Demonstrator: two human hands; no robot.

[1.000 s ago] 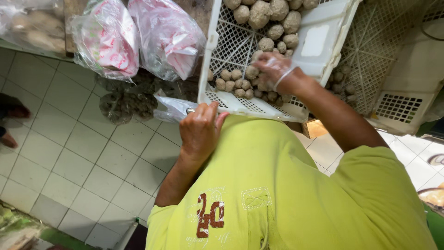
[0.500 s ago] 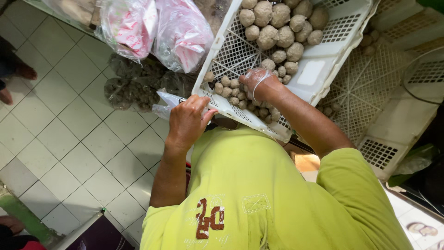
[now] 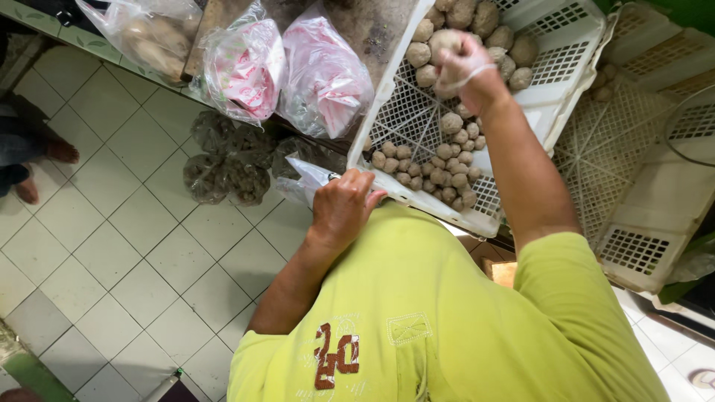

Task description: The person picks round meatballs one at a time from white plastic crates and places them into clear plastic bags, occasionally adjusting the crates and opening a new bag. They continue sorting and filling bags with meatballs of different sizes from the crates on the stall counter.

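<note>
A round brown tuber (image 3: 445,43) sat in the right hand (image 3: 463,68), whose gloved fingers closed around it above the upper heap in the white perforated crate (image 3: 566,56). Smaller tubers (image 3: 432,167) lay along the crate's lower edge. The left hand (image 3: 342,208) gripped a clear plastic bag (image 3: 307,181) just beside that edge. Beyond stood pink-printed bags (image 3: 287,71), with netted sacks (image 3: 223,160) on the tiled floor (image 3: 112,246).

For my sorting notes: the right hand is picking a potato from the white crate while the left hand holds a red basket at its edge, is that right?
Not quite. In the head view the left hand holds a clear plastic bag, not a red basket. The right hand is indeed on a potato in the white crate.
</note>
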